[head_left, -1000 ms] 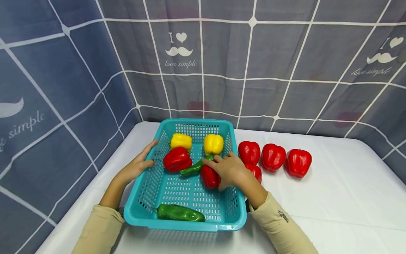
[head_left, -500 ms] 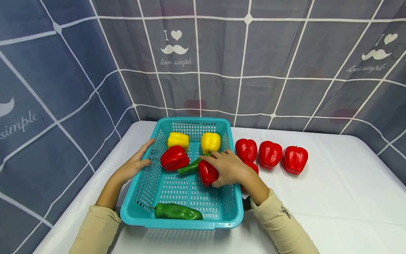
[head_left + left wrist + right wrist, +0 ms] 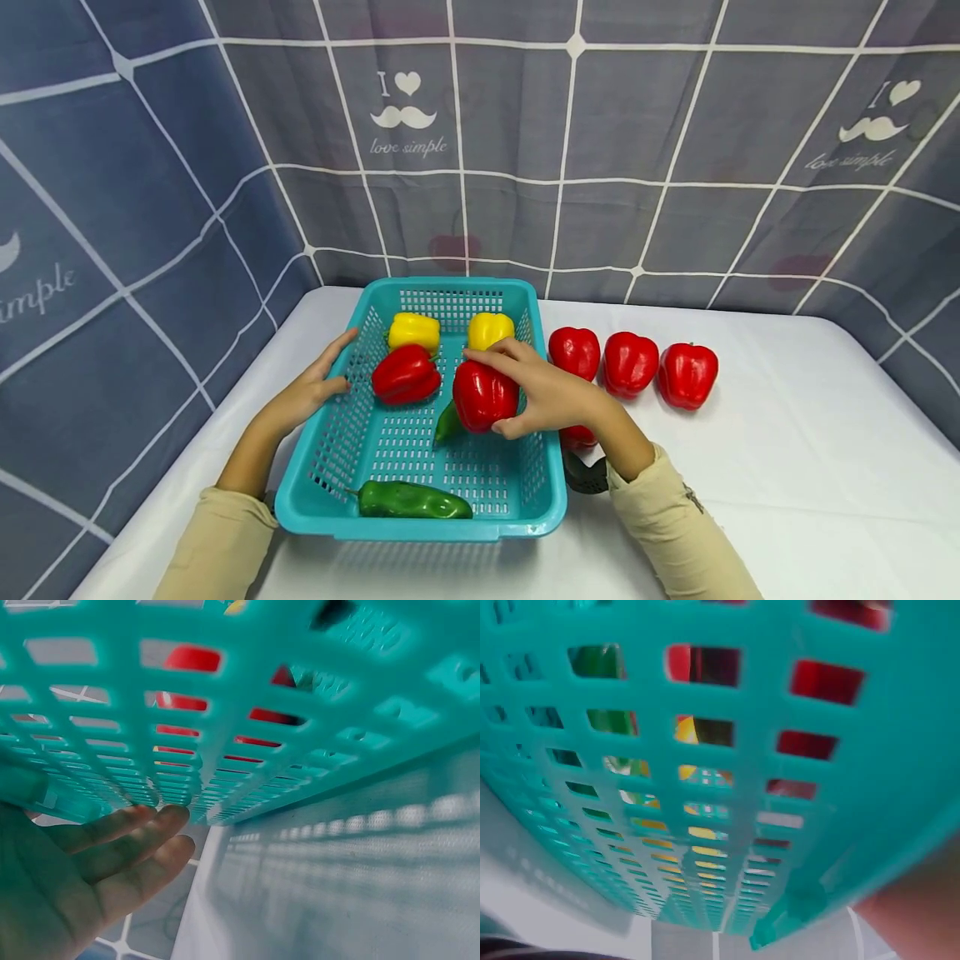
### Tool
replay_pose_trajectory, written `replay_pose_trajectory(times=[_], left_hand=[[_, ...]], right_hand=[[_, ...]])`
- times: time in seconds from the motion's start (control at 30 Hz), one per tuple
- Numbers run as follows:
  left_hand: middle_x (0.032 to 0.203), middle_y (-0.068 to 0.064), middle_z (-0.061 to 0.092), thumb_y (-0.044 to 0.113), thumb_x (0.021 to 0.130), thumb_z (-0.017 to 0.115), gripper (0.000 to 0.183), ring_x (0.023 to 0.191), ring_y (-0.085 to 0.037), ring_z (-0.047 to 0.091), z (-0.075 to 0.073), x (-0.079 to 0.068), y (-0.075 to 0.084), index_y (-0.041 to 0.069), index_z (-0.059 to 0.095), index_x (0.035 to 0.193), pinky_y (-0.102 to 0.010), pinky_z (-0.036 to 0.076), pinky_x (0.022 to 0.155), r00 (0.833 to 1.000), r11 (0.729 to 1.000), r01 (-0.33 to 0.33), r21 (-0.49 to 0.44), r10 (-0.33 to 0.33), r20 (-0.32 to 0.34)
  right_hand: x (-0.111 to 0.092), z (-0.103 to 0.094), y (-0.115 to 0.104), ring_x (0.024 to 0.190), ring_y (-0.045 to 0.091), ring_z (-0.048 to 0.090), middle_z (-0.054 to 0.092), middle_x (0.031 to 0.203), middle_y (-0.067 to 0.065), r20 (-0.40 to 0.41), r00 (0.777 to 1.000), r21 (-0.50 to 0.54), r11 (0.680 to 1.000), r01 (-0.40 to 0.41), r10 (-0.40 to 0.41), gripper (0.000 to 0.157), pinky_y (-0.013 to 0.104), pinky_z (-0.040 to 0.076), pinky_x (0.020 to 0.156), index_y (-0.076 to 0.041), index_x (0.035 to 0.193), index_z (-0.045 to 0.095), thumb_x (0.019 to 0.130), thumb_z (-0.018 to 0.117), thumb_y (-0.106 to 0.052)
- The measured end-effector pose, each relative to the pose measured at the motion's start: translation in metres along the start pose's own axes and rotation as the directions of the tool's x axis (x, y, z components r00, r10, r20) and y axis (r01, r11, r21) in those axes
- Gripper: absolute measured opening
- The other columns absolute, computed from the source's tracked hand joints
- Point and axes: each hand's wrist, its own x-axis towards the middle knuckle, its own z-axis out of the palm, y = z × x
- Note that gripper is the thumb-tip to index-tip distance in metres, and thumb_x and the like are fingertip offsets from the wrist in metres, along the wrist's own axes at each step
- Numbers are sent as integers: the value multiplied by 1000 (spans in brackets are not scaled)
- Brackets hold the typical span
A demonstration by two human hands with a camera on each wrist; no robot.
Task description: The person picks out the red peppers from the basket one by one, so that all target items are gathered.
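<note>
The right hand [image 3: 551,392] now holds a red pepper [image 3: 482,400] higher, above one green pepper [image 3: 447,423], inside the right edge of the basket [image 3: 420,530]; a lift seems under way. Thumb and fingers grip it, parted to its width. The left hand [image 3: 302,402] (fingers fairly straight) lies at the left edge. Below spreads a white-covered table [image 3: 787,450]; behind hangs grid-printed fabric [image 3: 510,108].
</note>
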Motion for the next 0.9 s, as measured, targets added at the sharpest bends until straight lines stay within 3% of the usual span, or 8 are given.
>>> replay_pose_trajectory(times=[0.3,0.5,0.73,0.9], left_hand=[[152,-20,-6,2,83,39,77,126,-42,22,0,0,-2,10,-2,147,-18,45,78,1000,1000,-12,-8,12,8],[152,-17,-5,1,83,38,76,121,-43,28,0,1,-4,12,-1,148,-26,49,73,1000,1000,0,-19,0,2],[152,-18,-6,2,83,40,77,127,-41,19,0,2,-4,10,-1,147,-17,44,78,1000,1000,-11,9,11,3],[152,-18,-6,1,82,39,77,125,-41,21,0,2,-4,10,-1,147,-19,46,77,1000,1000,-5,7,5,3]], right_hand=[[-17,-14,-2,118,21,40,40,130,3,-106,994,45,999,1,3,95,34,52,78,-23,141,34,58,80,-24],[-26,-21,-3,119,21,41,42,131,3,-134,991,99,995,22,-8,94,33,52,78,-19,140,33,59,81,-22],[-35,-26,1,116,17,44,46,127,0,-179,984,141,989,43,-17,85,34,52,79,-15,132,38,60,82,-24],[-44,-31,6,115,18,45,48,125,-1,-237,971,144,988,48,-13,80,34,52,78,-19,130,42,61,82,-26]])
